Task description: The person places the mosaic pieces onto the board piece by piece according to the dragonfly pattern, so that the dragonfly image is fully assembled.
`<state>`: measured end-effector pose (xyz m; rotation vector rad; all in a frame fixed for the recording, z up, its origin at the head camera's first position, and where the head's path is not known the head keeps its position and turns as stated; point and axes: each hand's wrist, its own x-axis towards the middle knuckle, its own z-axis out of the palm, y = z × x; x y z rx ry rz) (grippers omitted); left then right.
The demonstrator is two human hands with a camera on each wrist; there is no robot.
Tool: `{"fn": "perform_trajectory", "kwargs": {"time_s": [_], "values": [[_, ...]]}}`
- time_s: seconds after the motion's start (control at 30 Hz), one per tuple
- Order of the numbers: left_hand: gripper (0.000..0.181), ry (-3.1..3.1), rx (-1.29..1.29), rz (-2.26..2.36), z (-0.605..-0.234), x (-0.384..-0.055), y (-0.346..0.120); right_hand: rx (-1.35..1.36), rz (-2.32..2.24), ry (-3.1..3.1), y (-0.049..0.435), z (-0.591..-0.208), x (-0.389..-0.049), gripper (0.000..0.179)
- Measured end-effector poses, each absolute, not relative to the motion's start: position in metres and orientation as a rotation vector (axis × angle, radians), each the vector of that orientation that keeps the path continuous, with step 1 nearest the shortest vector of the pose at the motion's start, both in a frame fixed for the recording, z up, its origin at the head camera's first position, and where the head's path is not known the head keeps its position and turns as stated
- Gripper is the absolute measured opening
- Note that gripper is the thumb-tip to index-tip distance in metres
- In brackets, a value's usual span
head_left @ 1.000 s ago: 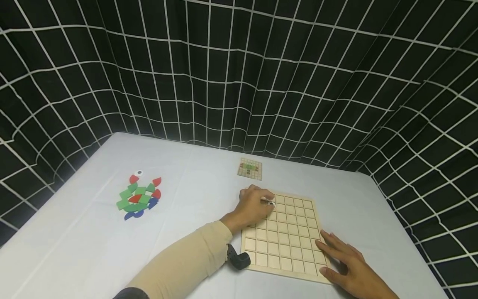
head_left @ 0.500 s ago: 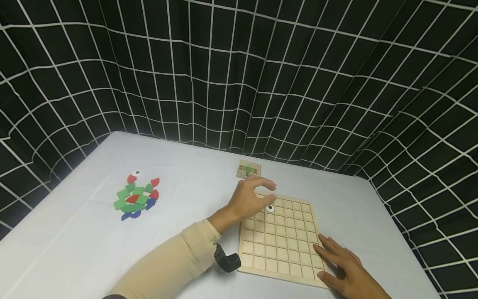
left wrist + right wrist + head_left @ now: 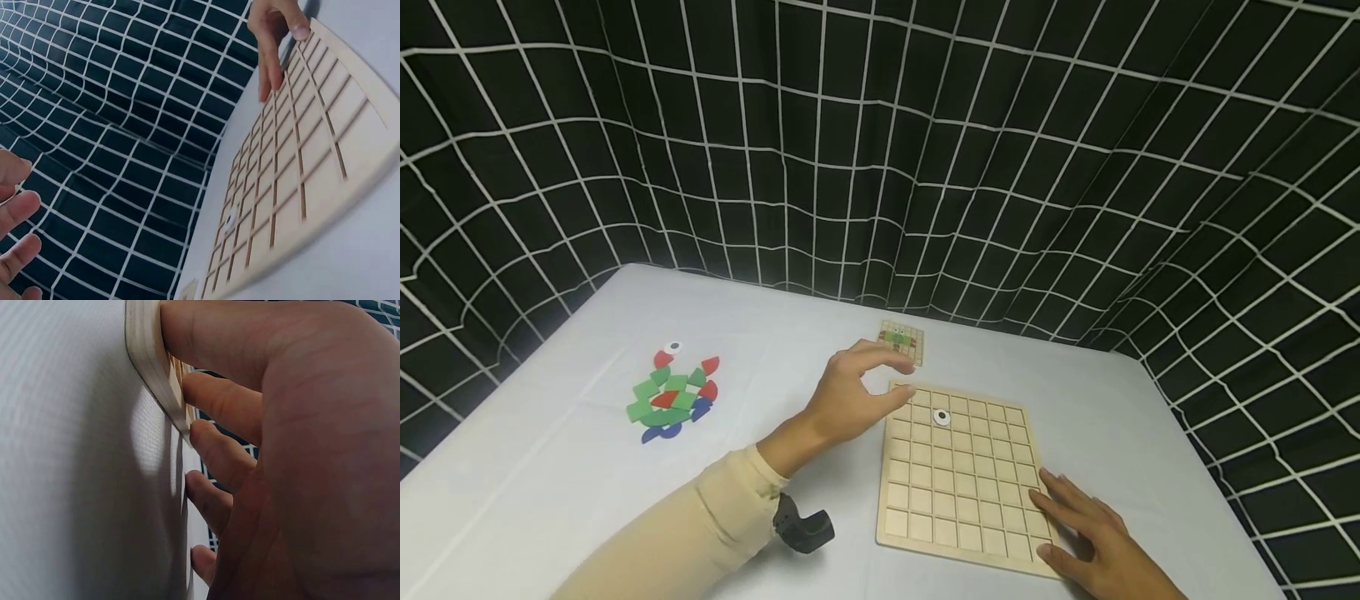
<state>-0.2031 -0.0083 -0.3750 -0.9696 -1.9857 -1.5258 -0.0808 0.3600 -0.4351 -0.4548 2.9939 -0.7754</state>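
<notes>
A square wooden board (image 3: 966, 492) with a grid of shallow cells lies on the white table. In one of its upper-left cells sits a white disc with a black dot (image 3: 942, 417), like an eye. My left hand (image 3: 853, 396) hovers by the board's upper-left corner, thumb and fingers spread apart and nothing between them. My right hand (image 3: 1093, 525) rests on the board's lower-right edge with its fingers loosely extended. In the right wrist view, the thumb and some fingertips touch the board's edge (image 3: 147, 344).
A small picture card (image 3: 901, 337) with a green and brown pattern lies behind the board. On the left, several green pieces (image 3: 677, 383), red pieces (image 3: 711, 365) and blue pieces (image 3: 702, 408) lie grouped with another eye disc (image 3: 673, 347). A black grid-patterned curtain (image 3: 880, 167) surrounds the table.
My left hand has let go of the eye disc, which stays on the board, and has moved left off most of the board. The right hand keeps its place at the edge.
</notes>
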Motion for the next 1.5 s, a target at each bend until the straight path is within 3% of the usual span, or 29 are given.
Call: {"fn": "perform_trajectory", "kwargs": {"time_s": [1.1, 1.5], "values": [[0.028, -2.207, -0.213, -1.333, -0.362, -0.199, -0.175, -0.517, -0.758, 3.042, 0.362, -0.439, -0.077, 0.06], [0.035, -2.266, 0.057, -1.287, -0.383, -0.209, -0.217, -0.517, -0.787, 3.018, 0.361, -0.437, -0.079, 0.059]]}}
